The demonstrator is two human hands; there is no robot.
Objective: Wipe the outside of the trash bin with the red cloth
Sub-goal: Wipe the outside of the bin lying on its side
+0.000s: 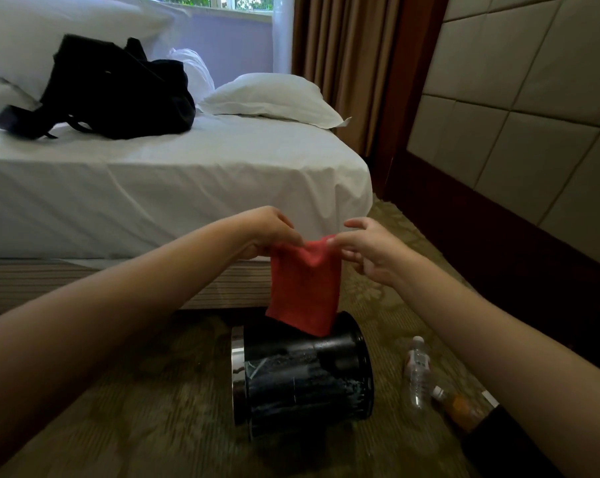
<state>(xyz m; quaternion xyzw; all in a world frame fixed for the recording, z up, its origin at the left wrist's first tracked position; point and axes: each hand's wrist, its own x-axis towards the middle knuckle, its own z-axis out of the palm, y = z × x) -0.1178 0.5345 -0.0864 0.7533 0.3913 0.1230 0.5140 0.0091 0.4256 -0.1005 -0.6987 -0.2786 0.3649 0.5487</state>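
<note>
- the left hand (269, 232) is closed on the top left corner of the red cloth (303, 288), fingers pinched around the fabric.
- the right hand (371, 250) pinches the top right corner with thumb and forefinger, its other fingers loosely spread.
- the cloth hangs down between the two hands, folded and slack, its lower edge reaching the trash bin (302, 370).
- the bin lies on its side on the patterned carpet (146, 401), directly below the hands; it is black with a shiny metal band at its left end, and pale streaks show on its upper side.
- below the right hand, right of the bin, a clear plastic bottle (417, 372) lies on the carpet, with an orange-filled bottle (459, 407) just beside it.
- beyond the hands stands a bed (174, 174) with white sheets, carrying a black bag (119, 89) and a white pillow (271, 98).
</note>
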